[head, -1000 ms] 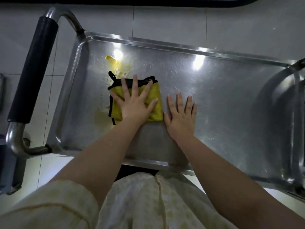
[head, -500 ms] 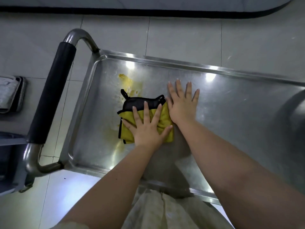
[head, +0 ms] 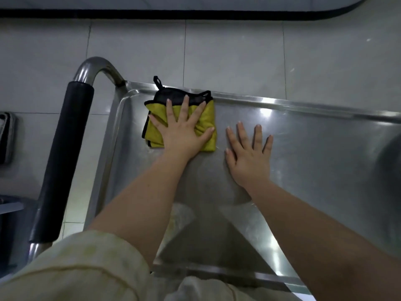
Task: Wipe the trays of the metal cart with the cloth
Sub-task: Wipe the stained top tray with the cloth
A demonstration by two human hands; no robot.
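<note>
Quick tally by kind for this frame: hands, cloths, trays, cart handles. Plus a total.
hands: 2 (left hand, right hand)
cloth: 1
tray: 1
cart handle: 1
total: 5

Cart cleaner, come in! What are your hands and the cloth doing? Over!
Left hand flat, pressing cloth. Cloth against far rim of tray, near handle. Right hand flat on bare tray beside it. Nothing blocking.
</note>
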